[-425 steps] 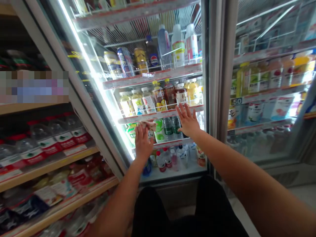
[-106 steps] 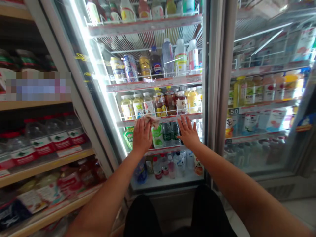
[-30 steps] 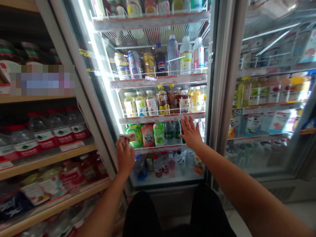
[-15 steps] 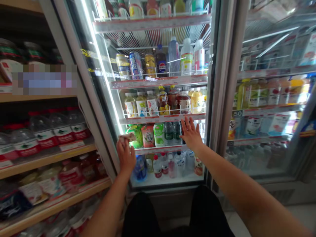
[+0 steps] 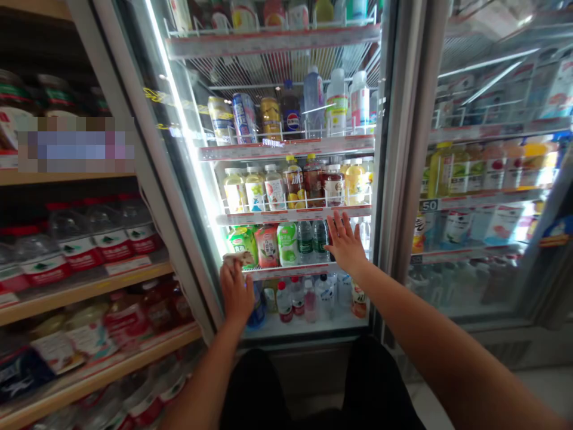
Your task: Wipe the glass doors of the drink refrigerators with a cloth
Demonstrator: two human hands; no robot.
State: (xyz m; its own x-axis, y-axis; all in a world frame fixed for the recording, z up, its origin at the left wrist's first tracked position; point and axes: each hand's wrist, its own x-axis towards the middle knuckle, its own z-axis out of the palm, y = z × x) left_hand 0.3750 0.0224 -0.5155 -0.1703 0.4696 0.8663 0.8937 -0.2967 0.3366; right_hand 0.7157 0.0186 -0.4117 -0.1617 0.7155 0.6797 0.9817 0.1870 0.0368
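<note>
A crumpled pale cloth (image 5: pixel 239 258) is pressed under the fingers of my left hand (image 5: pixel 237 292), against the glass door at its lower left. Behind that hand, green drink packs (image 5: pixel 244 240) and a blue bottle (image 5: pixel 256 310) show through the glass. My right hand (image 5: pixel 347 242) has its fingers spread flat on the door, with nothing in it. Dark green-labelled water bottles (image 5: pixel 313 239) stand behind the glass just left of it. The closed door covers a lit cooler with price-strip shelf edges (image 5: pixel 295 215).
A second glass-door cooler (image 5: pixel 492 286) with drinks stands on the right, past a metal frame (image 5: pixel 414 149). To the left, wooden shelves (image 5: pixel 89 292) hold red-capped bottles (image 5: pixel 76 236). My knees (image 5: pixel 257 388) are just below the door.
My left hand has moved slightly right and down with the cloth. The right hand stays in about the same place on the glass.
</note>
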